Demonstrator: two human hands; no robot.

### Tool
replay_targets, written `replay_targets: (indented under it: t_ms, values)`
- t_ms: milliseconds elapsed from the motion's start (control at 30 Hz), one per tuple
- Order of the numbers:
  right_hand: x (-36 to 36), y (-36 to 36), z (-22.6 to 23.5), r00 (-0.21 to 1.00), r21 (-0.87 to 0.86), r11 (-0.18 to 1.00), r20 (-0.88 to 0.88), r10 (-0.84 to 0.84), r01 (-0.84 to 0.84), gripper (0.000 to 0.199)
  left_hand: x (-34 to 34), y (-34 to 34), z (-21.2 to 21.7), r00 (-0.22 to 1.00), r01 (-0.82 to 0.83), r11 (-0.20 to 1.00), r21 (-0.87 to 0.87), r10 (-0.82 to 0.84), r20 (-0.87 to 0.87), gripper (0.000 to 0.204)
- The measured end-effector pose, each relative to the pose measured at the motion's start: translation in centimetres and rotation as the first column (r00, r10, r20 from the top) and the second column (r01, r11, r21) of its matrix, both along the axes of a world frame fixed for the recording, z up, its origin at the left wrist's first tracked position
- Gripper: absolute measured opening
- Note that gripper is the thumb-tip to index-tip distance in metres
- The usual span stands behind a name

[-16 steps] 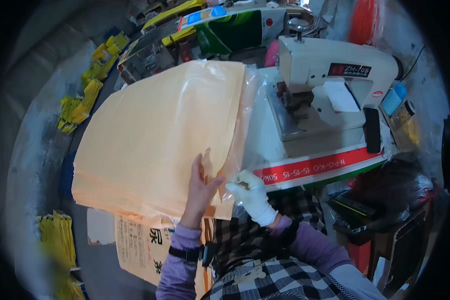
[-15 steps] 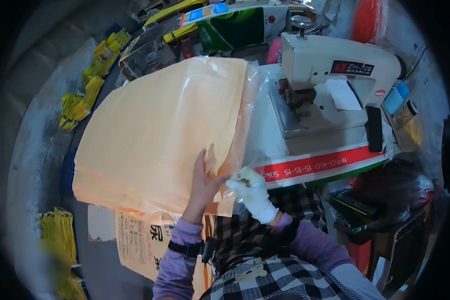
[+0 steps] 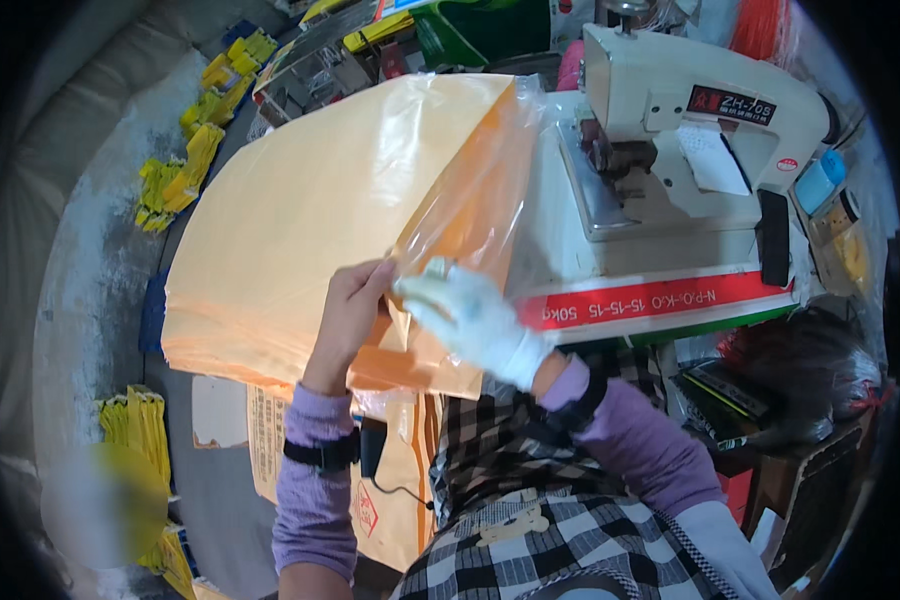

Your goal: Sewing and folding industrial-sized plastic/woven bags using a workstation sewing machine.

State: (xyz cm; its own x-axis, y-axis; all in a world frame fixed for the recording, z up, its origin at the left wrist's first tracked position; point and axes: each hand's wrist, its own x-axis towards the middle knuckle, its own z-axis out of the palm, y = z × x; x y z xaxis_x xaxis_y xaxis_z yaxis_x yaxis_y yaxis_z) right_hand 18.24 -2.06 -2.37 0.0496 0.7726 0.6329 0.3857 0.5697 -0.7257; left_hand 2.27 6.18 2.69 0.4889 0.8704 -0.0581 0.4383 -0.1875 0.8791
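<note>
A stack of peach-coloured sacks (image 3: 300, 200) lies before me, with the mouth of the top sack facing right. Clear plastic liner (image 3: 470, 215) sticks out past that mouth. My bare left hand (image 3: 350, 315) pinches the sack's upper edge and holds it folded back, baring the orange layer beneath. Close against those fingertips is my right hand (image 3: 470, 320), in a white glove and somewhat blurred. Its fingers are bent together by the lifted edge; what lies between them is hidden.
On the right stands a white sewing machine (image 3: 710, 110) on a white table with a red-striped front edge (image 3: 660, 297). Bundles of yellow pieces (image 3: 185, 175) lie at the left. A printed peach sack (image 3: 385, 500) hangs below the stack. Dark plastic bags (image 3: 805, 360) sit at lower right.
Both hands have moved left and up across the sack. Its upper edge is now peeled back leftward, showing more of the liner and the orange layer. The whole view has shifted slightly.
</note>
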Motion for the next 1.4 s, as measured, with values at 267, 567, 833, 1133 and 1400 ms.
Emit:
replay_targets:
  t_ms: [267,567,833,1133,1400]
  values:
    - [-1.0,-2.4,-1.9,0.824,0.09,0.885,0.418,0.383,-0.457,0.022,-6.6,-11.4,3.6,0.839,0.236,0.916,0.324,-0.023,-0.544,0.021]
    - [13.5,1.5,-3.2,0.732,-0.443,0.894,-0.631,-0.256,-0.07,0.031,-14.4,-22.8,7.0,0.767,0.125,0.806,0.579,0.292,-0.572,0.037]
    - [14.0,-1.6,-1.4,0.414,0.073,0.408,-0.165,-0.895,0.91,0.039,-14.2,-20.3,7.3,0.91,-0.142,0.853,0.503,0.313,-0.273,0.02]
    - [15.5,1.3,-8.0,0.784,0.021,0.789,-0.129,-0.607,0.614,0.008,-18.5,-18.9,5.1,0.854,-0.031,0.822,0.568,0.317,-0.412,0.009]
    - [17.4,1.1,-1.8,0.607,0.225,0.825,0.582,-0.541,0.519,0.032,-18.2,-22.8,5.6,0.608,0.39,0.828,0.404,0.098,-0.788,0.045]
